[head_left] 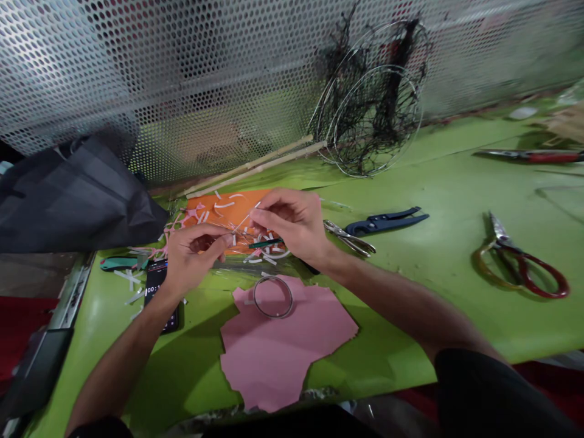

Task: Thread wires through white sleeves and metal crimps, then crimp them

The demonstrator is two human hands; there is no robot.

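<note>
Over one green table [424, 258], two hands [189, 252] [298, 228] pinch one thin white strip [244, 222].

Vivid green bench [438, 261], with pink and orange sheets bright against it.
The lower sheet [292, 359] is plain dusty pink, the upper sheet [253, 197] strong orange, strewn with white and pink scraps; the thin held strip [246, 218] is white. The scissors [505, 242] pair one red handle loop with one yellow; the pruners [383, 223] are dark navy, the cutter [117, 263] teal and black. Behind, a silver-grey panel [182, 85] repeats round holes in even rows; the netting [392, 91] is black, the bag [77, 188] charcoal.
</note>
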